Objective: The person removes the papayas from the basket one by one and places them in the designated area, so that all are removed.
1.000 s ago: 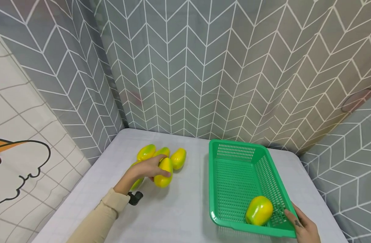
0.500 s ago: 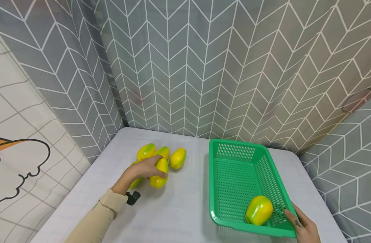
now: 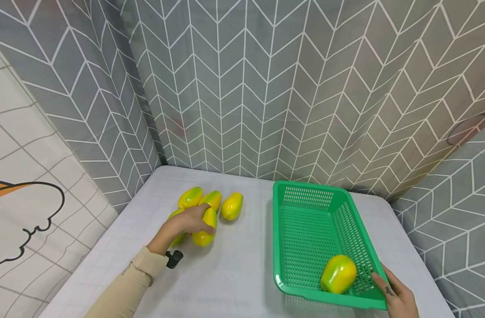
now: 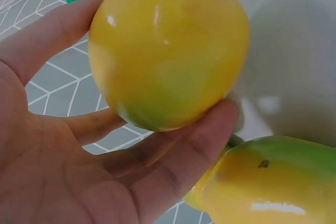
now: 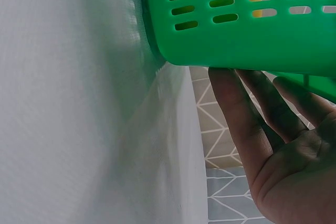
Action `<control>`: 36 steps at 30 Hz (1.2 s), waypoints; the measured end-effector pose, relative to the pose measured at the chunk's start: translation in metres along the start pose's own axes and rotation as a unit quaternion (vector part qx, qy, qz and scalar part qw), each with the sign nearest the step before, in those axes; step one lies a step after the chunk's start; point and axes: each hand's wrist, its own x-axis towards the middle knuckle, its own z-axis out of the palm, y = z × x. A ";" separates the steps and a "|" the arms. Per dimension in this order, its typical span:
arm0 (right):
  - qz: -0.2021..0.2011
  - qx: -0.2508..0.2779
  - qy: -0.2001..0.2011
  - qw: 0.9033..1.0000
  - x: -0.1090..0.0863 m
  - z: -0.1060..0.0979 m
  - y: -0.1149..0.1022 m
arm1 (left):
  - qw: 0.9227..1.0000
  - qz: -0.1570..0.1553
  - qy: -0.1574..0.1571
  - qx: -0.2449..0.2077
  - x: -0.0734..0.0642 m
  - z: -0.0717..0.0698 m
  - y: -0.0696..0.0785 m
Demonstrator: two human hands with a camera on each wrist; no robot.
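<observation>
In the head view my left hand [image 3: 190, 219] holds a glossy yellow-green papaya [image 3: 203, 239], thumb on its near side. The left wrist view shows this papaya's rounded end [image 4: 168, 51] between thumb and curled fingers. Close around that hand lie more papayas: one at the back left [image 3: 190, 197], one behind the fingers [image 3: 211, 199], one to the right [image 3: 232, 206] and one partly hidden under the wrist [image 3: 176, 239]. My right hand [image 3: 401, 297] grips the near right corner of a green plastic basket [image 3: 278, 251], thumb over the rim, fingers underneath. One papaya [image 3: 339, 274] lies inside near that corner.
The basket stands on the right part of a white-covered table [image 3: 234, 274]. Grey chevron-patterned curtains [image 3: 242, 88] rise behind the table's back edge and at both sides. A white tile-patterned sheet [image 3: 28, 198] with a cartoon drawing hangs at the left.
My left hand has shifted slightly left with the papaya, closer to the others. My right hand and the basket have stayed in place.
</observation>
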 end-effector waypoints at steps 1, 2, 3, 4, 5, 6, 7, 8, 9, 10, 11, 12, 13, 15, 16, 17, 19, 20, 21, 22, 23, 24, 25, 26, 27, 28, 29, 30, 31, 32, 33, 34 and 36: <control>-0.001 0.000 0.001 1.000 0.000 0.000 0.000 | 1.000 -0.001 0.001 0.004 0.000 0.000 0.000; -0.001 -0.001 -0.001 1.000 0.000 0.000 0.000 | 1.000 -0.001 0.003 0.007 0.000 0.001 0.000; -0.002 0.000 -0.003 1.000 0.000 -0.001 0.000 | 1.000 -0.001 0.005 0.011 -0.001 0.001 0.000; -0.002 0.000 -0.005 1.000 0.000 -0.001 0.000 | 1.000 0.000 0.007 0.013 -0.001 0.001 0.000; 0.000 -0.001 -0.005 1.000 0.000 -0.001 -0.001 | 1.000 0.000 0.008 0.014 -0.001 0.001 0.000; 0.000 -0.003 -0.006 1.000 0.001 -0.001 -0.001 | 1.000 0.001 0.008 0.016 -0.002 0.001 0.000; 0.002 -0.004 -0.008 1.000 0.001 -0.002 0.000 | 1.000 0.001 0.008 0.015 -0.002 0.001 0.000; 0.003 -0.006 -0.010 1.000 0.001 -0.002 0.000 | 1.000 0.001 0.008 0.015 -0.003 0.001 0.001; 0.004 -0.006 -0.009 1.000 0.002 -0.003 0.000 | 1.000 0.001 0.009 0.016 -0.003 0.001 0.001; 0.005 -0.005 -0.010 1.000 0.002 -0.003 0.000 | 1.000 0.000 0.009 0.017 -0.003 0.001 0.000; 0.004 -0.007 -0.012 1.000 0.002 -0.003 0.001 | 1.000 -0.001 0.009 0.018 -0.004 0.001 0.000; 0.004 -0.004 -0.011 1.000 0.002 -0.002 0.001 | 1.000 -0.003 0.009 0.019 -0.004 0.001 -0.001; 0.003 -0.002 -0.011 1.000 0.002 -0.002 0.001 | 1.000 -0.006 0.010 0.019 -0.005 0.002 -0.002; 0.002 0.003 -0.008 1.000 0.001 0.000 -0.001 | 1.000 -0.011 0.013 0.021 -0.005 0.002 -0.003; 0.000 0.003 -0.007 1.000 0.001 0.000 -0.001 | 1.000 -0.013 0.014 0.021 -0.005 0.002 -0.004; -0.002 0.001 -0.002 1.000 0.001 0.001 -0.002 | 1.000 -0.013 0.016 0.022 -0.005 0.002 -0.004; -0.002 0.001 0.007 1.000 0.000 0.002 -0.004 | 0.999 -0.011 0.021 0.027 -0.004 0.003 -0.004; -0.002 0.001 0.011 1.000 -0.001 0.002 -0.004 | 0.999 -0.011 0.024 0.031 -0.003 0.003 -0.004; -0.004 0.001 0.013 1.000 -0.001 0.002 -0.004 | 0.999 -0.010 0.026 0.037 -0.002 0.004 -0.004; -0.004 0.000 0.014 1.000 -0.001 0.002 -0.004 | 0.999 -0.009 0.028 0.043 -0.001 0.005 -0.004; -0.005 -0.001 0.012 1.000 -0.002 0.001 -0.004 | 0.998 -0.008 0.028 0.050 -0.001 0.005 -0.003; -0.005 -0.001 0.010 1.000 -0.002 0.001 -0.004 | 0.998 -0.009 0.028 0.056 0.000 0.006 -0.003; -0.007 -0.001 0.007 1.000 -0.002 0.001 -0.004 | 0.998 -0.010 0.029 0.059 0.000 0.007 -0.004; -0.007 0.000 0.007 1.000 -0.002 0.000 -0.004 | 0.998 -0.011 0.028 0.063 0.000 0.008 -0.004; -0.008 0.002 0.005 1.000 -0.002 0.000 -0.004 | 0.997 -0.011 0.028 0.067 0.000 0.009 -0.004; -0.008 0.003 0.006 1.000 -0.003 0.000 -0.004 | 0.997 -0.012 0.029 0.070 0.001 0.009 -0.004; -0.008 0.005 0.005 1.000 -0.003 0.000 -0.004 | 0.997 -0.012 0.030 0.073 0.001 0.010 -0.004; -0.008 0.008 0.006 1.000 -0.003 -0.001 -0.004 | 0.997 -0.014 0.033 0.074 0.001 0.011 -0.004; -0.007 0.010 0.007 1.000 -0.003 -0.001 -0.004 | 0.996 -0.016 0.035 0.076 0.001 0.011 -0.004; -0.006 0.011 0.006 1.000 -0.003 -0.001 -0.003 | 0.996 -0.020 0.036 0.079 0.001 0.011 -0.004; -0.006 0.011 0.004 1.000 -0.003 -0.001 -0.003 | 0.996 -0.023 0.038 0.082 0.002 0.012 -0.004; -0.006 0.010 0.003 1.000 -0.003 0.000 -0.003 | 0.995 -0.027 0.040 0.086 0.002 0.013 -0.004; -0.006 0.010 0.007 1.000 -0.003 0.000 -0.002 | 0.994 -0.036 0.044 0.093 0.002 0.014 -0.004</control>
